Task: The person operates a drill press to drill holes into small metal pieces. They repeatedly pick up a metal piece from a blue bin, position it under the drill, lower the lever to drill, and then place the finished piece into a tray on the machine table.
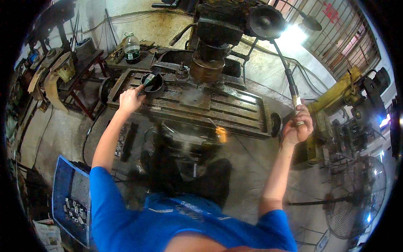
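Observation:
My left hand [132, 100] is closed around a brush [148, 80], whose head dips into a dark round pot [157, 89] on the left end of the machine table [235, 110]. Raised at the right, my right hand [298, 125] wraps round the pale grip of a long lever [289, 77]. That lever runs up to the round hub [264, 22] of a drilling or milling machine. The machine's spindle [208, 67] stands over a flat plate [195, 100] at the middle of the slotted table. Haze blurs the spot beneath the spindle.
An orange-handled tool [221, 134] hangs at the table's front edge. At lower left stands a blue crate [79, 181] with several small metal parts. A plastic bottle [132, 49] sits behind the table. On the right are a fan [354, 197] and a yellow machine frame [336, 94].

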The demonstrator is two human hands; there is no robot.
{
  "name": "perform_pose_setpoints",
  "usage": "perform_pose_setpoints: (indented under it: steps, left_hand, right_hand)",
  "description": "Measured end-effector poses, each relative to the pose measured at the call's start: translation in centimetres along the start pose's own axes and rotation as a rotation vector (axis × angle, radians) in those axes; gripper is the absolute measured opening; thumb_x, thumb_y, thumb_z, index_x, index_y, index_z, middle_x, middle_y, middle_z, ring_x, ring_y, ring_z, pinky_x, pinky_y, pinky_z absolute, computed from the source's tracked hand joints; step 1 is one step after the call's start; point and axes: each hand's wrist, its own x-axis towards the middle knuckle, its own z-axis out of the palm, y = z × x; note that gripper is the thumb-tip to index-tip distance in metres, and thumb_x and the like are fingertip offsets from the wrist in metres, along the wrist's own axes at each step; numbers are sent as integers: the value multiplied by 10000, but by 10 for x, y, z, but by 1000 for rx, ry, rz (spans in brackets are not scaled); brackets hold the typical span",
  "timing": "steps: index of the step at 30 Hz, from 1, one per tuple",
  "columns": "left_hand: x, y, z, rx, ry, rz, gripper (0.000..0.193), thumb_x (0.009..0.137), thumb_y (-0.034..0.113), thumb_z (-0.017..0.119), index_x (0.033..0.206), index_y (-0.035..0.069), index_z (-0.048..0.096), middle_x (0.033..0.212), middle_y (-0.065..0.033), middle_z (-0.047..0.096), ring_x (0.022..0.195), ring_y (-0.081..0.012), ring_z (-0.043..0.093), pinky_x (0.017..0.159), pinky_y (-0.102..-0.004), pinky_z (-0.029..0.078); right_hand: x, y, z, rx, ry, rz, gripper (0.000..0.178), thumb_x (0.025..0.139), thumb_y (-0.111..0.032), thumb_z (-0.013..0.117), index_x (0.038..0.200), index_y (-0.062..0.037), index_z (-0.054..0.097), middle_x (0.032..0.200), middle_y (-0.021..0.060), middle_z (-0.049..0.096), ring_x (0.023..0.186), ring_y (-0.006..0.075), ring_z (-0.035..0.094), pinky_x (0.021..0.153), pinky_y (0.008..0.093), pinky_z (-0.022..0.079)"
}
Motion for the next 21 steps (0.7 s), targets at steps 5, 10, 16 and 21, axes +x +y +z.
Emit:
perform_pose_setpoints:
  steps: [5,10,16,21]
  left_hand:
    - [-9,-19,-24,-24,128,-14,465,746,378,620,1136,134,550,807,-150,623,731,-323,607,627,-403,482]
    - [-69,-65,-94,-5,4,-301,403,752,318,623,1100,121,579,768,-153,627,741,-317,607,626,-403,475]
    - [-209,-176,-158,-253,54,-801,448,686,61,537,1132,86,569,724,-124,627,670,-188,587,659,-303,458]
    - [-401,-230,-178,-19,-15,-1012,483,645,97,568,1124,36,565,917,-174,637,849,-261,620,770,-327,466]
  right_hand:
    - [14,-8,13,7,62,-6,206,667,-222,520,634,-19,521,601,51,466,776,273,525,1006,545,230]
    - [19,-5,-5,-45,42,74,190,591,-163,519,673,7,544,852,209,595,912,320,546,1000,525,270]
    - [29,-6,-93,-102,-104,189,286,671,-194,464,870,-15,564,1135,276,502,1054,374,484,887,468,417]
    - [64,22,-117,-223,-238,7,384,793,-277,429,1002,20,554,1121,205,515,1065,353,477,920,438,370]
